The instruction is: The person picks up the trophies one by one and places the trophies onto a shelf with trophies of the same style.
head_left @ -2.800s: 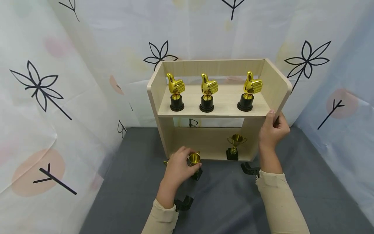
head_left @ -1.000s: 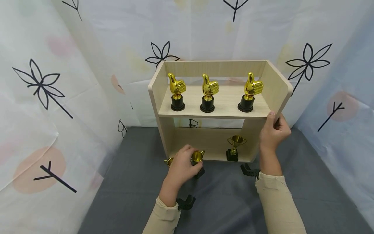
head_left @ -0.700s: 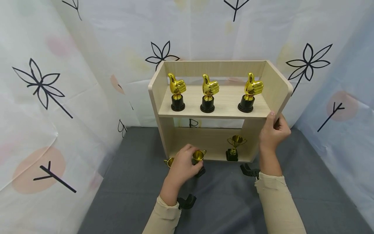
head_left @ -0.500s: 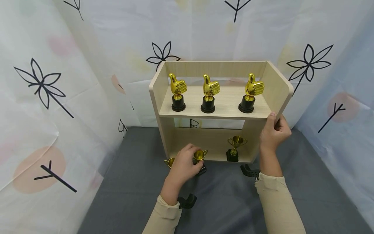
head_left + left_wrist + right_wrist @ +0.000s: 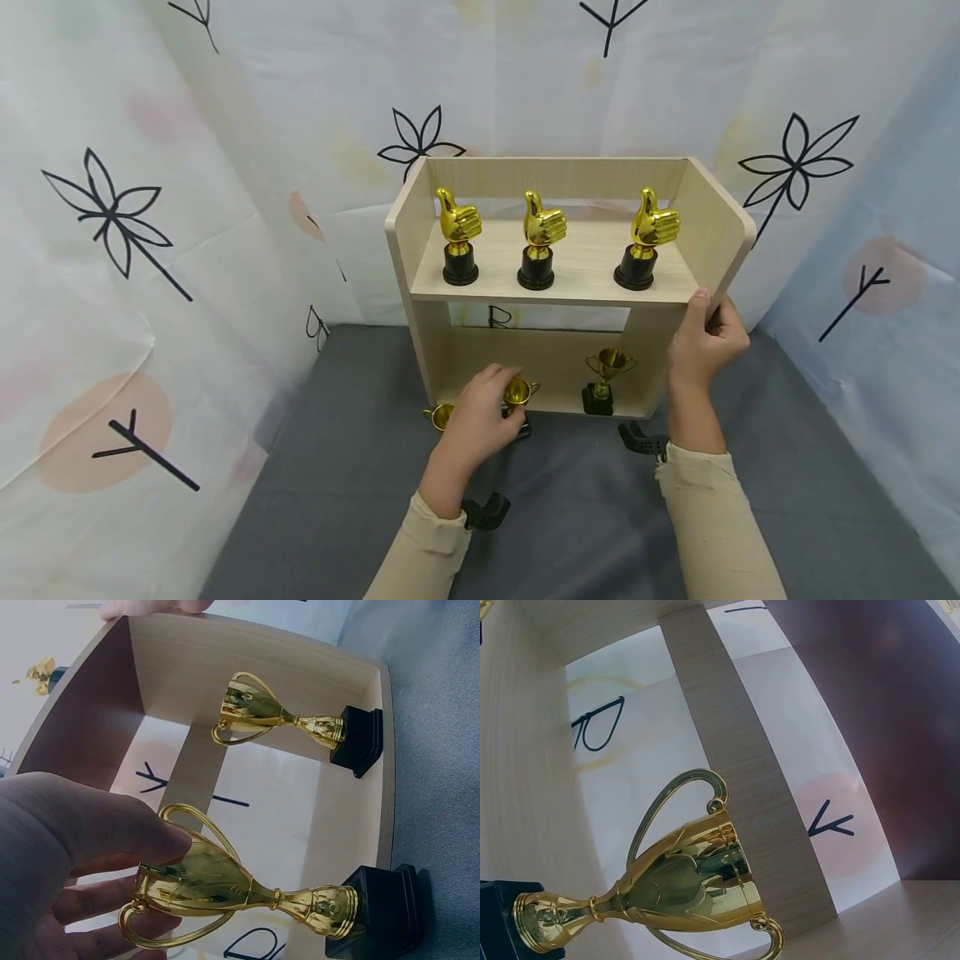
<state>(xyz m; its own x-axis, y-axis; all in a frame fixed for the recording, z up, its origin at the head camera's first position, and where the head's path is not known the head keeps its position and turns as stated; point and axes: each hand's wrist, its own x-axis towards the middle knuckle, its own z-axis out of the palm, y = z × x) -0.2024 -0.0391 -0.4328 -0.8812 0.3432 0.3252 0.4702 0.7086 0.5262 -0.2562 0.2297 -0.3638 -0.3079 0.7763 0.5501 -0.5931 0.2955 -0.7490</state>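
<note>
My left hand (image 5: 480,417) holds a gold trophy cup (image 5: 519,392) by its bowl, at the front edge of the lower shelf. In the left wrist view the thumb lies over the bowl of this cup (image 5: 202,881), fingers behind it, above a black square base. My right hand (image 5: 703,346) grips the front edge of the wooden display shelf's right side panel (image 5: 712,225). On the lower shelf, at right, stands a matching trophy cup (image 5: 609,362), large in the right wrist view. Another gold cup (image 5: 441,416) sits left of my left hand, partly hidden by it.
Three gold thumbs-up trophies on black bases, left (image 5: 459,229), middle (image 5: 542,229) and right (image 5: 651,229), stand on the upper shelf (image 5: 585,287). Grey cloth (image 5: 360,500) covers the table. A patterned white sheet (image 5: 300,108) hangs behind and at the sides.
My left hand has moved right and slightly toward the shelf with the trophy cup, uncovering more of the cup at left. My right hand keeps its grip on the side panel.
</note>
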